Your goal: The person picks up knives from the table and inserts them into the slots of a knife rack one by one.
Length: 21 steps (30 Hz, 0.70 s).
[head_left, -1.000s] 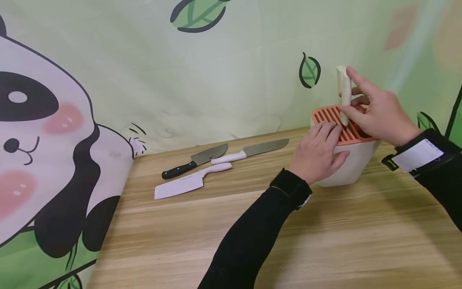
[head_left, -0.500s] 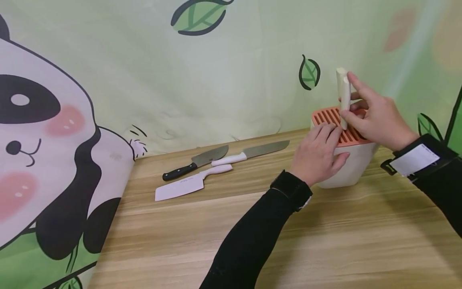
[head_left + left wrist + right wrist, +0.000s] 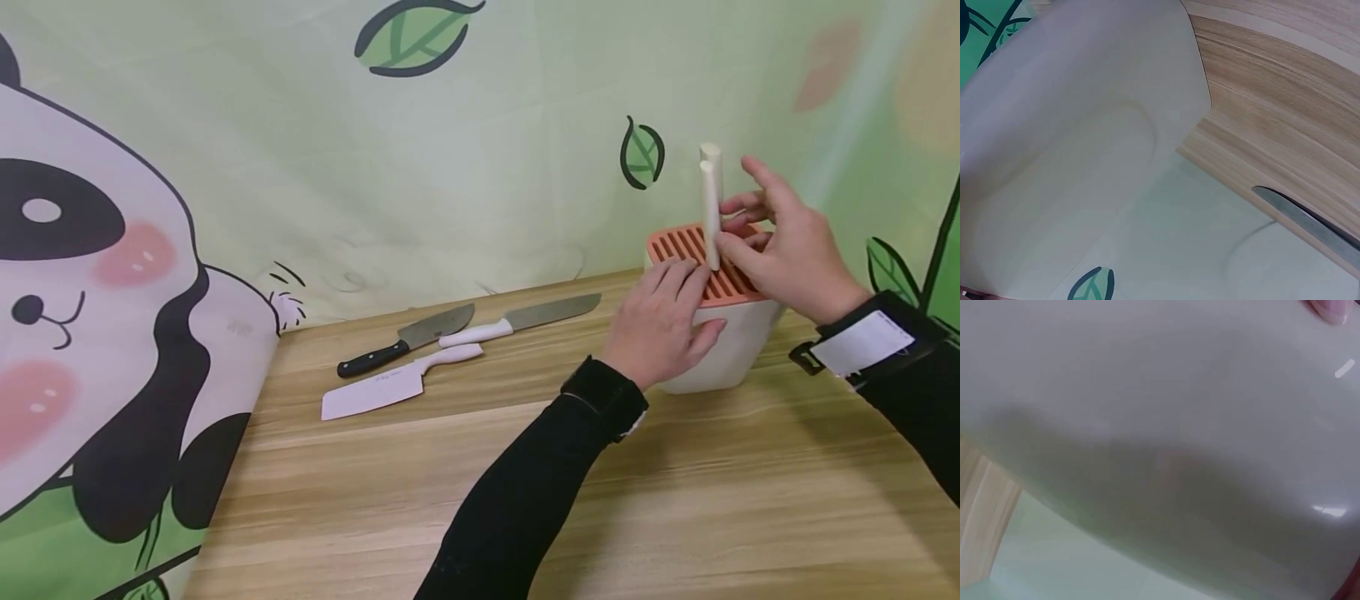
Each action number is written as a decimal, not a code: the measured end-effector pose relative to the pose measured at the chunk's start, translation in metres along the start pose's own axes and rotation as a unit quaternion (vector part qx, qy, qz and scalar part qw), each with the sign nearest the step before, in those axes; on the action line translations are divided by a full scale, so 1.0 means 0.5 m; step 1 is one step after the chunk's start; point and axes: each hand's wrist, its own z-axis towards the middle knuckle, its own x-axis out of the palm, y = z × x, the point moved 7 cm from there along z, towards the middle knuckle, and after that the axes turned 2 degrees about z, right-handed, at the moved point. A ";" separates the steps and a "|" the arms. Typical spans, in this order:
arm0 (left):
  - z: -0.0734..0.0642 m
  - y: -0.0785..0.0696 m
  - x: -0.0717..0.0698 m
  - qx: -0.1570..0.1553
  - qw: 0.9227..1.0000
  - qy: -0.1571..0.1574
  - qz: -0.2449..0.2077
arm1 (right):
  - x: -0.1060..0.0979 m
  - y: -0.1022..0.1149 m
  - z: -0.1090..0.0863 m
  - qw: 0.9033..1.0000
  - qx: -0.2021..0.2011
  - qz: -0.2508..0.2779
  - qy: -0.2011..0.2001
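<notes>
While R hand part-spread by wht hndl, L hand atop blk.

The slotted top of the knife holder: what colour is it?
The slotted top is orange-pink; it shows best in the head view.

The black-sleeved left arm and right arm reach forward, the bare left hand knuckles-up, thumb apart, the bare right hand with index finger lifted, other fingers bent.
</notes>
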 end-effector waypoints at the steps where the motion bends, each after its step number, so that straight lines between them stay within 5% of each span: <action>1: 0.000 0.000 -0.001 0.000 1.000 0.000 -0.001 | -0.001 0.001 -0.001 1.000 -0.002 -0.003 -0.003; 8: 0.001 0.001 -0.004 -0.001 1.000 -0.002 -0.001 | -0.004 0.023 0.005 0.996 -0.040 -0.078 -0.013; 14: 0.001 0.002 -0.003 0.000 1.000 0.001 0.002 | 0.000 0.055 0.027 0.984 -0.097 -0.148 0.025; 21: -0.001 0.000 -0.004 0.000 1.000 0.000 0.001 | 0.006 0.049 0.032 0.981 -0.107 -0.156 0.050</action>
